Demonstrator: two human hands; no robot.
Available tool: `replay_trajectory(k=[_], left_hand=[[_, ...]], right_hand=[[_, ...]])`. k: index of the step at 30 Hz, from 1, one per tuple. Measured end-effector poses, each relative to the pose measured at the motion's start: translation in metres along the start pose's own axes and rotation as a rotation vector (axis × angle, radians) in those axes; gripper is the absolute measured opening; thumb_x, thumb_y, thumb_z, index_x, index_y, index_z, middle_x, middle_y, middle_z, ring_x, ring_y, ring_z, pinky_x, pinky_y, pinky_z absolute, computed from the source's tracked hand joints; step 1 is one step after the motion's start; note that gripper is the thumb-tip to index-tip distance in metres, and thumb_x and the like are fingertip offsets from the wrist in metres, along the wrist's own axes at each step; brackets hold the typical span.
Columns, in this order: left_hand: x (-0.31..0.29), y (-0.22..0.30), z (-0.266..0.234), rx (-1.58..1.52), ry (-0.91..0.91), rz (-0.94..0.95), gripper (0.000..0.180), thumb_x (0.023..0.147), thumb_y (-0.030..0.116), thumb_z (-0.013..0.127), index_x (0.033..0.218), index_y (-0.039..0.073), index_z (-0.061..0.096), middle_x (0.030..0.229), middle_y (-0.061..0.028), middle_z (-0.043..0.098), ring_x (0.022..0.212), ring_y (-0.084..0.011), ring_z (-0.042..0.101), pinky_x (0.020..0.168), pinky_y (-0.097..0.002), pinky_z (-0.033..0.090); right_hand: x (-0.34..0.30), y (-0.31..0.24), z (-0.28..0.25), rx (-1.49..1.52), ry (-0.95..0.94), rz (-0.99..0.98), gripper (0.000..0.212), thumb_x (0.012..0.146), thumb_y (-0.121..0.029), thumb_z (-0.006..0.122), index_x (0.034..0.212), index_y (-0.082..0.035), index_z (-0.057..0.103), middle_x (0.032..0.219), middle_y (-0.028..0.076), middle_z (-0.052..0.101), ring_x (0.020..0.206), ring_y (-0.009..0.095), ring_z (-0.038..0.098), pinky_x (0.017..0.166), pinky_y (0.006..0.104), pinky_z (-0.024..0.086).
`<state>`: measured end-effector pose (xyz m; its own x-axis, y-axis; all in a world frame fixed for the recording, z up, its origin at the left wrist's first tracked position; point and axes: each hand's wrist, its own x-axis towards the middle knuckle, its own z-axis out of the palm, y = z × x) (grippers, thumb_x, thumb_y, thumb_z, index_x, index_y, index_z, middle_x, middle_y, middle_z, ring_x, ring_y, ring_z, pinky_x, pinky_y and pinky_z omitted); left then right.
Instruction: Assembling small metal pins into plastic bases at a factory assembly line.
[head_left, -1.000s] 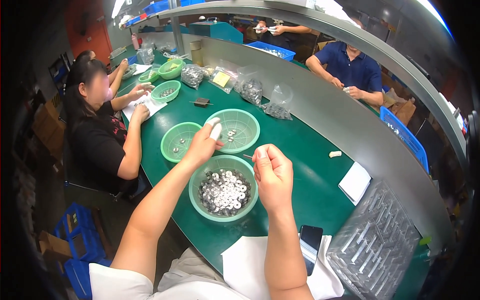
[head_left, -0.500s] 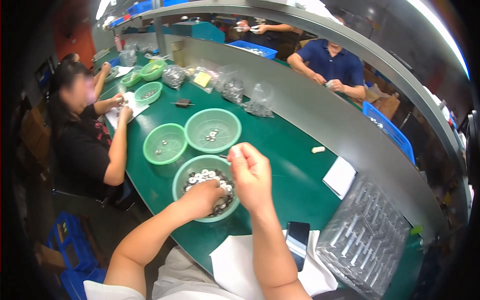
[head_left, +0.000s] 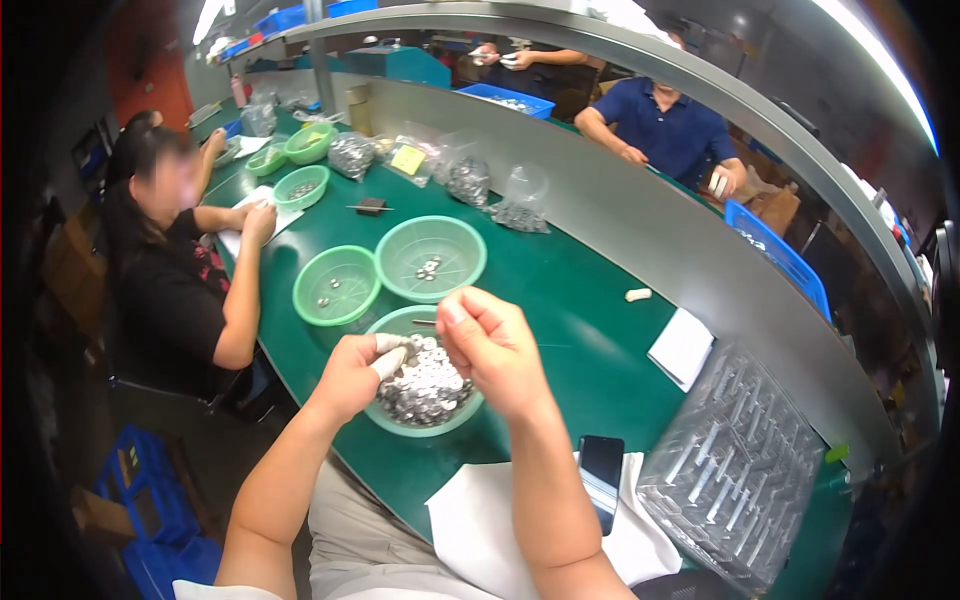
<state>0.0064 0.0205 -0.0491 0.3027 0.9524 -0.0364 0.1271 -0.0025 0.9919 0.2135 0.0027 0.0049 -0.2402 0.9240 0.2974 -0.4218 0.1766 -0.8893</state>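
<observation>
Shiny round metal pieces (head_left: 425, 395) heaped in the green plastic basket (head_left: 420, 431), and above its right side it's the right hand (head_left: 495, 350), fist curled, pinching a thin metal rod (head_left: 424, 322) that points left! Opposite, the left hand (head_left: 352, 375) leans in, white finger covers (head_left: 389, 363) close together; whether they grip a piece, can't tell. Farther out, a yellow label (head_left: 408, 159), its writing too small to read, on a clear bag (head_left: 418, 180), smooth green tabletop (head_left: 580, 370) beneath.
</observation>
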Motion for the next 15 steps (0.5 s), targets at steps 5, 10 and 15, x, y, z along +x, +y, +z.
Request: replay_trajectory(k=[5, 10, 15], left_hand=[[-0.013, 0.024, -0.005, -0.303, -0.007, 0.085, 0.023, 0.100, 0.012, 0.057, 0.111, -0.002, 0.070, 0.100, -0.0066, 0.073, 0.078, -0.0090, 0.062, 0.070, -0.0237, 0.049], [-0.023, 0.028, -0.008, -0.431, -0.044, 0.115, 0.022, 0.098, 0.014, 0.056, 0.109, 0.000, 0.069, 0.099, -0.0050, 0.070, 0.082, -0.0116, 0.064, 0.074, -0.0251, 0.049], [-0.027, 0.040, 0.004, -0.505, -0.052, 0.120, 0.019, 0.099, 0.015, 0.058, 0.102, 0.000, 0.069, 0.092, -0.0059, 0.069, 0.081, -0.0128, 0.065, 0.074, -0.0250, 0.050]], right_hand=[[0.000, -0.001, 0.003, -0.055, -0.088, -0.050, 0.025, 0.104, -0.023, 0.055, 0.090, -0.002, 0.060, 0.064, -0.003, 0.050, 0.054, 0.004, 0.041, 0.050, 0.0208, 0.033], [-0.003, 0.003, 0.014, -0.125, -0.169, -0.024, 0.024, 0.104, -0.020, 0.055, 0.089, -0.002, 0.060, 0.065, -0.003, 0.050, 0.056, 0.004, 0.042, 0.051, 0.0208, 0.034], [-0.002, 0.005, 0.023, -0.241, -0.130, -0.130, 0.027, 0.104, -0.020, 0.056, 0.084, -0.003, 0.060, 0.064, -0.005, 0.049, 0.056, 0.002, 0.041, 0.051, 0.0205, 0.033]])
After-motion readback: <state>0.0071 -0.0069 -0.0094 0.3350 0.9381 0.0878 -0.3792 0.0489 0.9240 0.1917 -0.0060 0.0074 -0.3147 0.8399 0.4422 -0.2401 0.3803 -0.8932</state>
